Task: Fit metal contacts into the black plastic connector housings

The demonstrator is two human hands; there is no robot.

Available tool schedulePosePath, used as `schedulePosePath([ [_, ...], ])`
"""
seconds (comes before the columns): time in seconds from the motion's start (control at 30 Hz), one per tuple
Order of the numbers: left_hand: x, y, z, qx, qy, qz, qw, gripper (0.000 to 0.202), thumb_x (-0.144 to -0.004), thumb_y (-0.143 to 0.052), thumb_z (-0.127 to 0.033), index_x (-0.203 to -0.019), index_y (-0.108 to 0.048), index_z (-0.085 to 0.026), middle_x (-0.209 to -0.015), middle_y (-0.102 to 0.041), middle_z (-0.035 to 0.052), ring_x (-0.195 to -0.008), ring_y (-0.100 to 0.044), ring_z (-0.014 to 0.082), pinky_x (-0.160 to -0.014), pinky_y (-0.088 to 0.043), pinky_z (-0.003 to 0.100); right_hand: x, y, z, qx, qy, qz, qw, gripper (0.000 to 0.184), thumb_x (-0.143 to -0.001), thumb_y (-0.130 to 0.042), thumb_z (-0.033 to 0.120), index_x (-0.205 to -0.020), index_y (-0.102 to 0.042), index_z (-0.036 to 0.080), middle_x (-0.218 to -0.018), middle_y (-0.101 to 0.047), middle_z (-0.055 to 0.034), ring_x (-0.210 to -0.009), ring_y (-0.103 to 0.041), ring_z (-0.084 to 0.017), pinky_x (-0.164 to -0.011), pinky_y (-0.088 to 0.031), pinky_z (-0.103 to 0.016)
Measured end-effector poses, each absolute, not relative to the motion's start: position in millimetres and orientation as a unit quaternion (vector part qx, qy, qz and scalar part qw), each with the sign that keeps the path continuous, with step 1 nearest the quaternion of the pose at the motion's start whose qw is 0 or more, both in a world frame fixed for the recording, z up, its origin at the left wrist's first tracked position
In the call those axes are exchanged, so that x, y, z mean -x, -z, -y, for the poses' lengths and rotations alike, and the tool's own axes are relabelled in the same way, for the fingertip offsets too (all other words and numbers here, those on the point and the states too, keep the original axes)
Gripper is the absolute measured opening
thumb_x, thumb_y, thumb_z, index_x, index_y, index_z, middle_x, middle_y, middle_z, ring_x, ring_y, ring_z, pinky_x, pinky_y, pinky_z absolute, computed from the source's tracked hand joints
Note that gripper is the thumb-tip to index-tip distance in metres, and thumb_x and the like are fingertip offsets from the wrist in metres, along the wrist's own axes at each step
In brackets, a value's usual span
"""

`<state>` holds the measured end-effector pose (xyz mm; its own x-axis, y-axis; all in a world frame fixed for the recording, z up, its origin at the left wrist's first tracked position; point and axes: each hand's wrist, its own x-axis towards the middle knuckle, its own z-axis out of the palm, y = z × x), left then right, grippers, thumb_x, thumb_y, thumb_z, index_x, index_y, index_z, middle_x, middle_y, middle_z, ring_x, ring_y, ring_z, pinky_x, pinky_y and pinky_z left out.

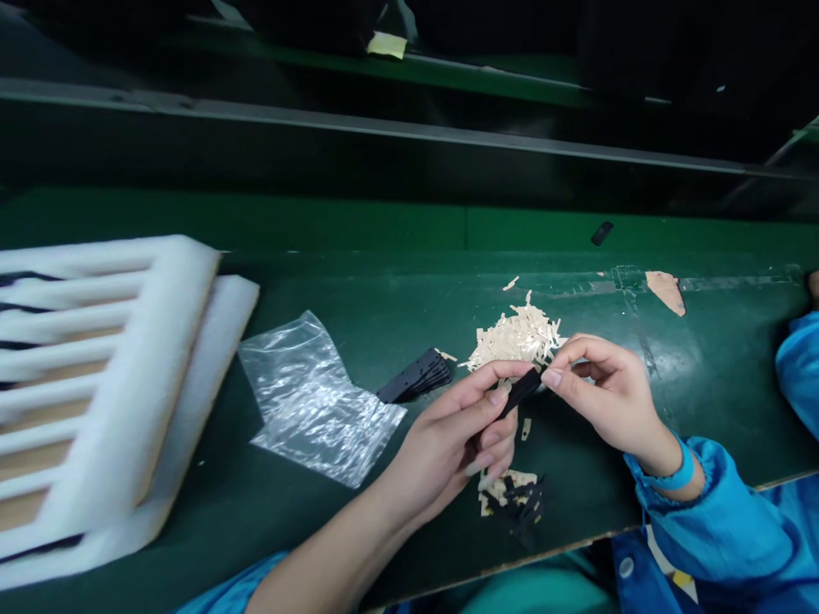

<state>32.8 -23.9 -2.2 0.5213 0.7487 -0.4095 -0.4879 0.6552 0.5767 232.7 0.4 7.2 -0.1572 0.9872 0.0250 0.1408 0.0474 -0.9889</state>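
My left hand (470, 422) grips a narrow black strip (521, 392), which slants up to the right. At the strip's upper end, the thumb and forefinger of my right hand (598, 388) are pinched together. What lies between those fingertips is too small to make out. Just behind my hands is a heap of small cream-coloured pieces (515, 335). A fanned stack of flat black plates (419, 375) with small holes lies left of the heap. Below my hands sits a smaller pile of black and cream scraps (521, 503), near a single cream piece (525, 429).
A crumpled clear plastic bag (313, 392) lies left of the plates. White slotted foam trays (172, 341) are stacked at far left. Toward the back right are a black piece (601, 233) and a tan scrap (665, 292). Another person's blue sleeve (799, 367) shows at the right edge.
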Motion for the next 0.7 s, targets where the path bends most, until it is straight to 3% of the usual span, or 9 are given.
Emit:
schedulePosePath([
  [0.13,-31,4,24,-0.201,-0.355,-0.323,0.854,0.03,-0.096,-0.072,-0.034,-0.12,-0.065,-0.017,-0.058,-0.042,-0.0089,-0.043,-0.027,0.0055,-0.046,-0.038,0.017,-232,-2,-1,0.484,-0.536,0.55,0.419,0.024,-0.083,-0.086,0.039,-0.077,-0.072,0.02,-0.075,-0.064,-0.0006,-0.066,-0.058,-0.014,-0.054,-0.046,-0.025],
  [0.23,-28,4,22,-0.198,-0.338,-0.308,0.867,0.027,-0.097,-0.07,-0.031,-0.12,-0.065,-0.018,-0.056,-0.041,-0.0097,-0.041,-0.023,0.0051,-0.043,-0.038,0.015,-235,1,-4,0.478,-0.573,0.521,0.415,0.029,-0.077,-0.092,0.037,-0.092,-0.072,0.022,-0.08,-0.059,0.0012,-0.069,-0.057,-0.014,-0.052,-0.045,-0.023],
  [0.33,-23,5,18,-0.165,-0.306,-0.265,0.9,0.023,-0.096,-0.069,-0.027,-0.118,-0.064,-0.02,-0.054,-0.037,-0.0116,-0.038,-0.014,0.0041,-0.039,-0.038,0.014,-240,0,-7,0.423,-0.582,0.572,0.395,0.024,-0.087,-0.084,0.035,-0.107,-0.075,0.026,-0.094,-0.059,-0.0025,-0.083,-0.06,-0.017,-0.06,-0.051,-0.025],
  [0.43,-21,7,16,-0.132,-0.295,-0.236,0.916,0.023,-0.097,-0.066,-0.022,-0.12,-0.063,-0.021,-0.054,-0.034,-0.0126,-0.037,-0.006,0.003,-0.035,-0.035,0.011,-244,-4,-7,0.344,-0.573,0.658,0.347,0.017,-0.092,-0.079,0.033,-0.108,-0.081,0.029,-0.106,-0.061,-0.0063,-0.096,-0.062,-0.021,-0.071,-0.056,-0.032],
  [0.5,-22,10,15,-0.147,-0.289,-0.245,0.914,0.027,-0.099,-0.062,-0.025,-0.126,-0.061,-0.022,-0.056,-0.039,-0.0112,-0.034,-0.015,0.0034,-0.034,-0.038,0.013,-243,-4,-6,0.345,-0.551,0.674,0.35,0.015,-0.09,-0.08,0.031,-0.105,-0.083,0.029,-0.102,-0.063,-0.0059,-0.094,-0.062,-0.022,-0.07,-0.055,-0.033],
  [0.6,-25,11,17,-0.263,-0.302,-0.325,0.857,0.032,-0.102,-0.059,-0.041,-0.127,-0.061,-0.021,-0.065,-0.057,-0.0033,-0.043,-0.051,0.0113,-0.042,-0.048,0.021,-240,-3,-5,0.399,-0.533,0.637,0.388,0.007,-0.091,-0.079,0.028,-0.096,-0.083,0.027,-0.092,-0.067,-0.0046,-0.08,-0.063,-0.018,-0.062,-0.051,-0.03],
  [0.7,-28,7,18,-0.455,-0.336,-0.425,0.706,0.026,-0.1,-0.063,-0.043,-0.098,-0.07,-0.018,-0.066,-0.061,-0.0009,-0.058,-0.058,0.0138,-0.055,-0.049,0.023,-237,-1,-4,0.431,-0.556,0.585,0.404,0.005,-0.087,-0.081,0.027,-0.091,-0.083,0.024,-0.09,-0.069,-0.0046,-0.074,-0.062,-0.016,-0.057,-0.048,-0.027],
])
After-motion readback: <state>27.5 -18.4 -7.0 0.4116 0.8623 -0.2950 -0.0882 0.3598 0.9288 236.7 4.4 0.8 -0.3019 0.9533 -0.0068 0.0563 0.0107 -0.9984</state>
